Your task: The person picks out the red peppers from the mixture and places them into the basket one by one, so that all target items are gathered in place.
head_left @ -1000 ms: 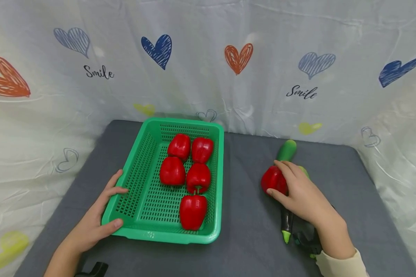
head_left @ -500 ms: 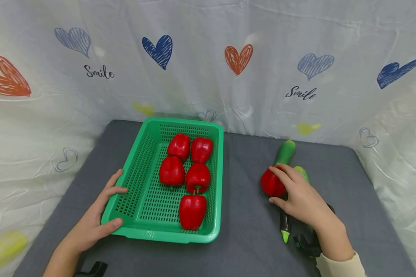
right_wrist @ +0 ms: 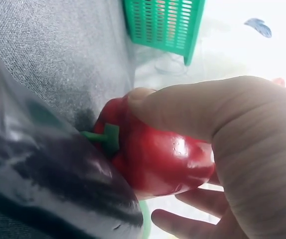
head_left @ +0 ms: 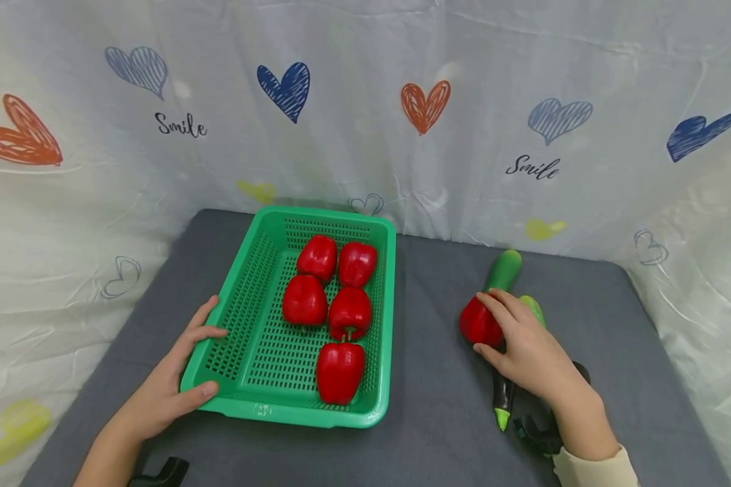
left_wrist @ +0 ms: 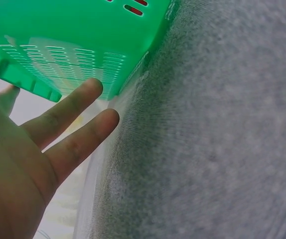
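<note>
My right hand [head_left: 530, 352] grips a red bell pepper [head_left: 480, 323] among the vegetables on the right; in the right wrist view its thumb presses the glossy pepper [right_wrist: 158, 154] near the green stem, with fingers on the far side. A dark eggplant [head_left: 502, 396] lies beside the pepper, partly under the hand. Behind them is a green cucumber-like vegetable [head_left: 504, 270], and a lighter green one [head_left: 533, 309] shows partly past the knuckles. My left hand [head_left: 164, 385] rests spread at the left rim of the green basket [head_left: 392, 318], two fingers [left_wrist: 80, 144] straight outside its wall.
Several red bell peppers [head_left: 304, 301] lie inside the basket, mostly toward its right side. A grey cloth [head_left: 426, 399] covers the table, and a white curtain [head_left: 353, 40] printed with hearts hangs along the back. Black wrist-camera mounts [head_left: 539, 433] sit by both wrists.
The right fingers have shifted slightly left and toward the near side over the bell pepper, uncovering more of the light green vegetable. The left hand and basket stay in place.
</note>
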The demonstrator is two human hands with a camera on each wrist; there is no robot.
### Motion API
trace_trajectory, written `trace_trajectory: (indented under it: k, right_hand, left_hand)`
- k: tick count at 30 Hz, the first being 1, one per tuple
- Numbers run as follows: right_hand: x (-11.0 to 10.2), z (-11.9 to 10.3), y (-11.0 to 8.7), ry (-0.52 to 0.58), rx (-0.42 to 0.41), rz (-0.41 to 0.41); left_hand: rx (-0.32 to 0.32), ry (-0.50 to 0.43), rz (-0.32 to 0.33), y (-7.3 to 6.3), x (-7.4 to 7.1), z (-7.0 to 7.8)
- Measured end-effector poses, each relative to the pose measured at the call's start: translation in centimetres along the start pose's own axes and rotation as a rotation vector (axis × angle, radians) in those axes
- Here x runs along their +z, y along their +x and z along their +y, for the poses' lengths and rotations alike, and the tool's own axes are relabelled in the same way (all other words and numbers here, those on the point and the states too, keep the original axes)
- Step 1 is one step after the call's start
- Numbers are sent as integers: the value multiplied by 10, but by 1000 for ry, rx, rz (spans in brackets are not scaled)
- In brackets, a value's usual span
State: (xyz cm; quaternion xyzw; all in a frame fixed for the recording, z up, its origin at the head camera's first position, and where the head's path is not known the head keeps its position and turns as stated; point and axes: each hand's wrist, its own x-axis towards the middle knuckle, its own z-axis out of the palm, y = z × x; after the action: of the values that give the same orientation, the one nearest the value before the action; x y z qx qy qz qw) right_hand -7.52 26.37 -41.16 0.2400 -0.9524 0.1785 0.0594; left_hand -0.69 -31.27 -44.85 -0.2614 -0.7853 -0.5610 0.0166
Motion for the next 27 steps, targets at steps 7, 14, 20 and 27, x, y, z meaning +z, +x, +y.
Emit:
trace_trajectory:
  k: [7, 14, 20, 27]
  right_hand:
    - [3, 0, 2, -23, -23, 36]
    - [6, 1, 2, -29, -19, 63]
    - [7, 3, 1, -31, 0, 63]
    - [10, 6, 1, -50, -3, 93]
  left_hand:
    - [-9, 2, 0, -1, 0, 1]
    - [-12, 14, -2, -1, 0, 0]
    - [-11, 22, -4, -1, -1, -2]
    - [-17, 25, -5, -1, -2, -1]
